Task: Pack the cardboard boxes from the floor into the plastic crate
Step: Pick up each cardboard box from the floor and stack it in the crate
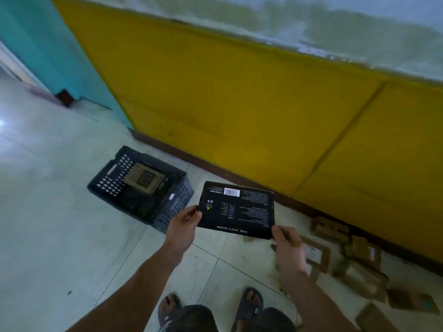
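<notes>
Now | left hand pinches black box corner | right hand grips opposite corner (arms outstretched) | crate left of it

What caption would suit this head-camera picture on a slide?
Left hand and right hand hold a flat black box near a black crate containing a brown box.

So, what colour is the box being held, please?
The box is black with white print, clearest in the head view.

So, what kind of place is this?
Probably an indoor hallway or plain room: pale tiled floor, yellow wall with dark skirting, and what looks like a teal door at the left.
</notes>
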A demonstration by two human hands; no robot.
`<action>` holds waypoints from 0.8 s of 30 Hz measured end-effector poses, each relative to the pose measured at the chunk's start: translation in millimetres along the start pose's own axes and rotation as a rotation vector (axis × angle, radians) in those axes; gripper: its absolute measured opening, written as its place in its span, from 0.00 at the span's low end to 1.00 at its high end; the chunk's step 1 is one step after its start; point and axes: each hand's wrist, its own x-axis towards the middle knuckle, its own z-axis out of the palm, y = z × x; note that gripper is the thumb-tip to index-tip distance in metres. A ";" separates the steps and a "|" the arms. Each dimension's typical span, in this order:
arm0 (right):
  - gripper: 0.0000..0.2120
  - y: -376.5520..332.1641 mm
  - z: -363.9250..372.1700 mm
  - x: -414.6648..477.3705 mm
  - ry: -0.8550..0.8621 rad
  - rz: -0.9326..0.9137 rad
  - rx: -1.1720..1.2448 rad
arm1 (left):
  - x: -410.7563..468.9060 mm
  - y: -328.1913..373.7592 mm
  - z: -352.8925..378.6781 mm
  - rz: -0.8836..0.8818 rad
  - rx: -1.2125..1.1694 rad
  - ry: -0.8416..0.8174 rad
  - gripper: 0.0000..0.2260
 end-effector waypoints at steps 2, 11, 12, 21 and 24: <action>0.03 -19.2 40.0 -20.0 -0.073 -0.070 -0.058 | -5.9 -6.0 -51.4 -0.026 -0.142 0.085 0.06; 0.03 -64.2 242.1 -136.0 -0.276 -0.192 -0.096 | -7.4 -58.2 -285.2 -0.021 -0.388 0.296 0.09; 0.03 -67.7 260.3 -145.7 -0.289 -0.199 -0.083 | -3.3 -61.4 -305.2 -0.019 -0.399 0.321 0.09; 0.04 -102.8 378.6 -164.0 -0.296 -0.154 -0.052 | 60.9 -58.3 -412.4 -0.032 -0.414 0.308 0.11; 0.04 -116.1 422.0 -150.2 -0.280 -0.132 -0.045 | 98.3 -52.8 -439.2 -0.060 -0.426 0.305 0.12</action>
